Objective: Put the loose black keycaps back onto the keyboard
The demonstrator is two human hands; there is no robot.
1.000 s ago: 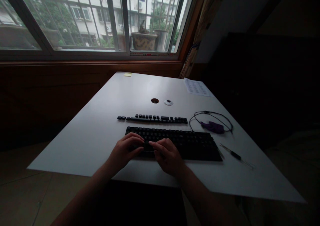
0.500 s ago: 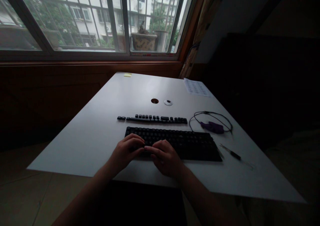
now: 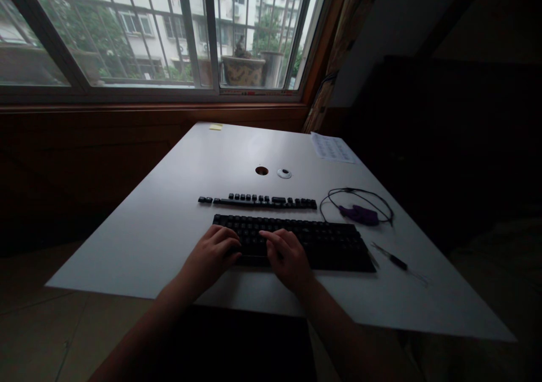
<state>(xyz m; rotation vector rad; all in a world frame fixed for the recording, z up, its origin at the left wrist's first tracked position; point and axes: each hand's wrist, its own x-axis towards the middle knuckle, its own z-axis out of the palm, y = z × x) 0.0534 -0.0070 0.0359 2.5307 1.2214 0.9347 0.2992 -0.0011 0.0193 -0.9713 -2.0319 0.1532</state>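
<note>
A black keyboard lies on the white table, its lower-left part showing gaps where keys are off. My left hand rests over its left end, fingers bent and thumb apart, with nothing visible in it. My right hand is over the middle-left keys. Its index finger stretches out and touches the key area, while the other fingers curl under; no held thing shows. Behind the keyboard, loose black keycaps stand in rows. Right of the keyboard lies a thin wire keycap puller with a dark handle.
A coiled black cable with a purple cloth-like bundle lies at right. Farther back are a round hole, its white cover, a printed sheet and a yellow note. A window stands behind the table.
My hands were close together with fingertips nearly meeting. Now they are apart: the right has moved right and forward onto the keys, the left slightly left.
</note>
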